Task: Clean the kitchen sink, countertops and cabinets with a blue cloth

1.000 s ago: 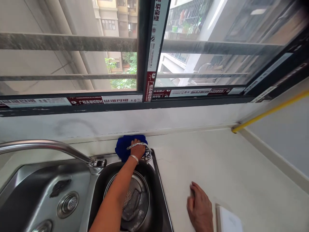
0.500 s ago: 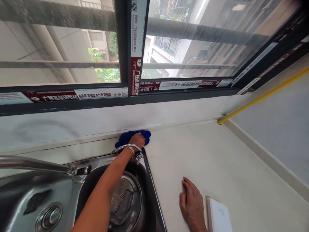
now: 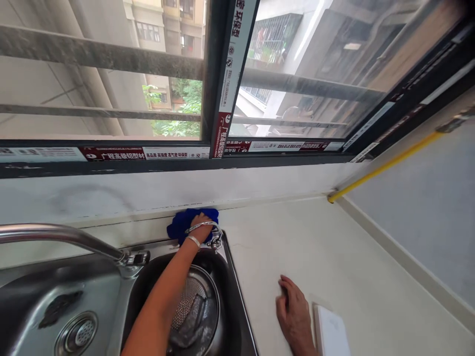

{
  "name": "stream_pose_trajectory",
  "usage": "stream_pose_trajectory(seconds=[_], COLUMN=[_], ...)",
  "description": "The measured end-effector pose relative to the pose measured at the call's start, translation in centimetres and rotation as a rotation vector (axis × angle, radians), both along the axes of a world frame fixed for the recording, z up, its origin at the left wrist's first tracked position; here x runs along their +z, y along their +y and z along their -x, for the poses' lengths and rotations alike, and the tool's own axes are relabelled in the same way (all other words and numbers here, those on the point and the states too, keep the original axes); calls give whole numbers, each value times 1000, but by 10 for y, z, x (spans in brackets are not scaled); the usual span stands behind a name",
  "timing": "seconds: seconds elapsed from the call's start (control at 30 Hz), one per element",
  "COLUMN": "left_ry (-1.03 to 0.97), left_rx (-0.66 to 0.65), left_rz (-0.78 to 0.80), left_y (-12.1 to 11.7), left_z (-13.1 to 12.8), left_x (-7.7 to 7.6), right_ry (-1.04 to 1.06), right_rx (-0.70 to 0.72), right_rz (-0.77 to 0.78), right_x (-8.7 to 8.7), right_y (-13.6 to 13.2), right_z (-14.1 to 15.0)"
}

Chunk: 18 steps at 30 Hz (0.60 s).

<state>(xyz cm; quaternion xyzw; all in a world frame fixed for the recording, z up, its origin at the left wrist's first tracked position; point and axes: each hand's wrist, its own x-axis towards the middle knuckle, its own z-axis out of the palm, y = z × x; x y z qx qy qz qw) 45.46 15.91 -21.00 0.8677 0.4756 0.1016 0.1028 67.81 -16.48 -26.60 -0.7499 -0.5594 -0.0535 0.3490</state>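
My left hand [image 3: 201, 226] is closed on a blue cloth [image 3: 182, 225], which lies bunched on the strip behind the sink, against the wall. A thin curved faucet [image 3: 208, 224] arches over this hand, and a band circles the wrist. Below my left forearm, a round perforated metal strainer [image 3: 189, 296] sits in the right basin with a dark, wet-looking piece [image 3: 193, 321] in it. My right hand [image 3: 295, 314] rests on the pale countertop [image 3: 274, 247], fingers loosely bent, thumb apart, nothing held. Beside it lies a white flat box [image 3: 330, 331], cut off by the frame's bottom edge.
A larger faucet [image 3: 74, 237] spans the left basin [image 3: 107, 291], which has a drain [image 3: 76, 333] and a dark patch. Dark window frames [image 3: 148, 168] with printed tape run above the wall. A yellow pipe [image 3: 386, 168] rises from the counter's back right corner.
My left hand has slid left with the blue cloth, along the strip behind the sink, to beneath the thin faucet. My right hand stays beside the white box. The view has shifted slightly.
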Motion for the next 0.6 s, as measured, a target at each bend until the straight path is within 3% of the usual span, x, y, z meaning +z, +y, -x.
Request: stream_pose_trajectory(seconds=[0.13, 0.27, 0.43, 0.6], left_ry=[104, 132, 126, 165], left_rx=[127, 370, 642, 771], left_rz=[18, 3, -8, -8], left_y=[-15, -29, -35, -29], left_z=[53, 87, 100, 95], left_x=[3, 8, 15, 17], right_ry=[1, -19, -61, -59], right_rx=[-20, -12, -3, 9], right_rz=[-13, -13, -16, 43], right_x=[1, -1, -6, -4], right_y=[0, 1, 1, -3], right_z=[2, 2, -1, -2])
